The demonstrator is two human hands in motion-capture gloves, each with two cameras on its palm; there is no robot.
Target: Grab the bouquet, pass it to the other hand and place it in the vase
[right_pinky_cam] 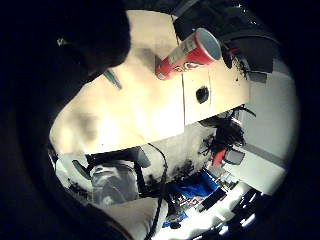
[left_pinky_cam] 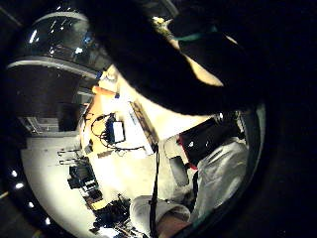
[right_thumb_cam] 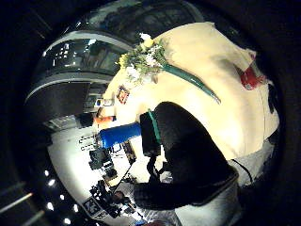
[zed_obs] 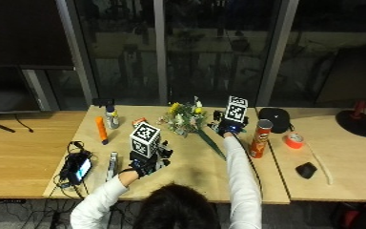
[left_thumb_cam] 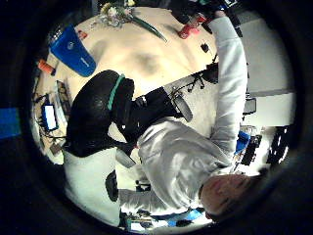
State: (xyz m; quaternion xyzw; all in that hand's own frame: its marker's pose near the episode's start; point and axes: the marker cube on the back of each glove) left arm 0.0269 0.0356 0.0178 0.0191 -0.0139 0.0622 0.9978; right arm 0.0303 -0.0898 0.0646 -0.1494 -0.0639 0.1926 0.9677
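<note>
The bouquet (zed_obs: 186,119) lies on the table (zed_obs: 189,176) near its far edge, flower heads toward the far side and the long green stem (zed_obs: 209,143) running back toward the person. It rests flat on the wood, with no hand touching it.

The right hand (zed_obs: 228,127) is stretched out over the far part of the table, just beside the stem, between the bouquet and a red can (zed_obs: 259,139) that stands upright to its right. I cannot tell from any view whether its fingers are spread or curled.

The left hand (zed_obs: 146,164) hovers nearer the front edge, well apart from the bouquet. In the palm views its fingers (left_thumb_cam: 93,117) look loosely bent with nothing between them.

A blue vase (right_thumb_cam: 120,134) shows only in the palm views, close by the left hand; the outside view hides it under that hand.

Toward the left edge sit an orange tube (zed_obs: 100,129), a small bottle (zed_obs: 111,117) and a phone (zed_obs: 81,168) with cables. A roll of tape (zed_obs: 293,140) lies on the neighbouring table to the right.
</note>
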